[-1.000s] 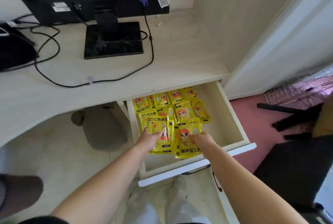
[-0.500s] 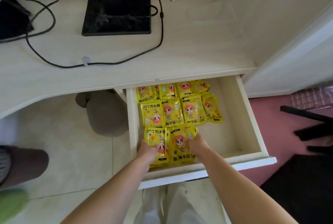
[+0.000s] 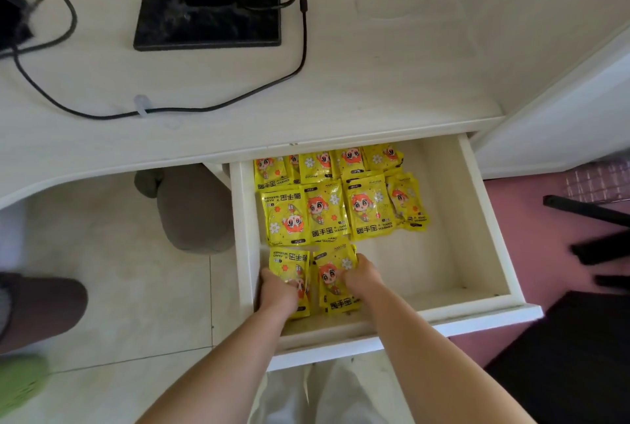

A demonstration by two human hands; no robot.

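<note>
Fingers of the left hand [image 3: 278, 289] and right hand [image 3: 362, 276] clutch two yellow packets [image 3: 330, 301] side by side in the drawer [image 3: 477, 219].

The packets [image 3: 289, 263] under the left grip [image 3: 278, 290] and right grip [image 3: 361, 278] are glossy yellow plastic film, crinkled, with glints along the seams. The rows just beyond the grips shine alike. Around them the drawer [image 3: 477, 219] is smooth, cream, matt board. Farther beyond, the desk [image 3: 341, 99] shows pale, matt wood-grain laminate. The monitor base [image 3: 208, 24] on it is glossy black and dust-streaked. Left of the grips, the floor tiles [image 3: 119, 287] look glazed and smooth.
</note>
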